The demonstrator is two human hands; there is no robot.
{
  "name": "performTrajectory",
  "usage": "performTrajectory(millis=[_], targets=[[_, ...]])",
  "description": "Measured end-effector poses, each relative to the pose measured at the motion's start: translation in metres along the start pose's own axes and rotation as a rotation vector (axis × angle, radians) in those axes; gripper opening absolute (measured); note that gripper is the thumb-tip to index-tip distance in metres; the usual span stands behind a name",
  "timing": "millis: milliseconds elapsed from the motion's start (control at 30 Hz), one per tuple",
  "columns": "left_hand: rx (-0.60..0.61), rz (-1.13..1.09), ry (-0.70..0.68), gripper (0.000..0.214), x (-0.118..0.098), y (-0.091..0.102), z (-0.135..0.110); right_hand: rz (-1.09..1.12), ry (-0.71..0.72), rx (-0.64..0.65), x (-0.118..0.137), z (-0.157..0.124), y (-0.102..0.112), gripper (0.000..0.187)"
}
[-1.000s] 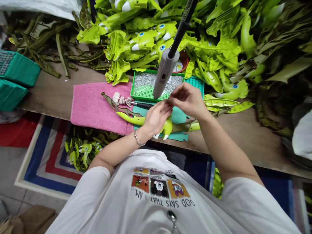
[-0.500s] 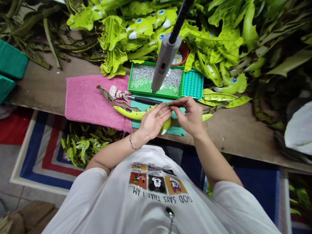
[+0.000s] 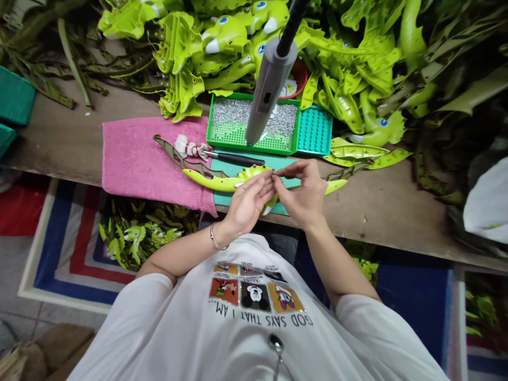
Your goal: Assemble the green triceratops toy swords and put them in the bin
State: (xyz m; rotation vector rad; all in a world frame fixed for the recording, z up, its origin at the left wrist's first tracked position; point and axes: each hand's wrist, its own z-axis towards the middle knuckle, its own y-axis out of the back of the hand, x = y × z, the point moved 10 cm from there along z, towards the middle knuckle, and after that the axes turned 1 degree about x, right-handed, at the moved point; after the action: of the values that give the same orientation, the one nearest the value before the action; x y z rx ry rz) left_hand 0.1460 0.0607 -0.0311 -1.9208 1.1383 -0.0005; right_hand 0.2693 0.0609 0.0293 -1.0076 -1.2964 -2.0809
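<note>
My left hand is turned palm up, its fingers stretched out side by side. My right hand pinches thumb and forefinger together at the left fingertips; whatever is between them is too small to make out. Under both hands lies a lime-green plastic dinosaur-like toy part, partly hidden, across a teal mat. A black-handled tool with a metal shaft lies behind it. Above hangs a grey electric screwdriver, its tip over a green tray of small silver screws.
A pink towel lies to the left with a dark olive strip and a white cloth-wrapped bundle over it. Beside the screw tray is a teal studded tray. Lime-green toy parts are heaped at the back.
My right hand has shifted slightly left and down, still pinching by the left fingers. More of the green toy part shows behind my hands. The view has shifted slightly.
</note>
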Motion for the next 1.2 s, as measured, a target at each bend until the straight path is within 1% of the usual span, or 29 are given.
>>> performTrajectory(millis=[133,233,367,500,633,700,867,933,1000,1067,1133,1200], targets=[[0.034,0.049,-0.006,0.021,-0.003,0.010,-0.005,0.095,-0.068,0.031,-0.019,-0.003,0.000,0.030],[0.038,0.061,-0.049,0.025,-0.012,0.020,-0.008,0.062,-0.064,0.033,-0.027,-0.005,0.002,0.027],[-0.019,0.052,-0.074,0.025,-0.019,0.033,-0.011,0.009,-0.031,0.055,-0.027,-0.006,-0.002,0.026],[-0.048,0.042,-0.041,0.026,-0.017,0.035,-0.012,-0.047,-0.009,0.094,-0.023,-0.005,-0.007,0.024],[-0.055,0.013,-0.030,0.027,-0.014,0.035,-0.012,-0.136,0.020,0.112,-0.013,-0.006,-0.007,0.016],[-0.055,0.000,-0.023,0.027,-0.013,0.035,-0.012,-0.143,0.052,0.094,-0.002,-0.009,-0.006,0.011],[-0.063,-0.020,-0.049,0.027,-0.012,0.035,-0.015,-0.178,0.269,0.015,0.044,-0.031,-0.016,0.010],[-0.057,-0.014,-0.066,0.026,-0.012,0.036,-0.018,-0.214,0.309,-0.005,0.054,-0.040,-0.021,0.012],[-0.038,-0.001,-0.081,0.022,-0.012,0.038,-0.023,-0.198,0.311,0.016,0.058,-0.045,-0.027,0.015],[-0.012,0.022,-0.104,0.021,-0.013,0.042,-0.028,-0.118,0.299,0.058,0.058,-0.047,-0.032,0.019],[0.004,0.050,-0.135,0.024,-0.017,0.050,-0.032,-0.028,0.268,0.080,0.053,-0.044,-0.035,0.021],[-0.009,0.075,-0.175,0.026,-0.023,0.063,-0.035,0.010,0.231,0.077,0.045,-0.036,-0.037,0.021]])
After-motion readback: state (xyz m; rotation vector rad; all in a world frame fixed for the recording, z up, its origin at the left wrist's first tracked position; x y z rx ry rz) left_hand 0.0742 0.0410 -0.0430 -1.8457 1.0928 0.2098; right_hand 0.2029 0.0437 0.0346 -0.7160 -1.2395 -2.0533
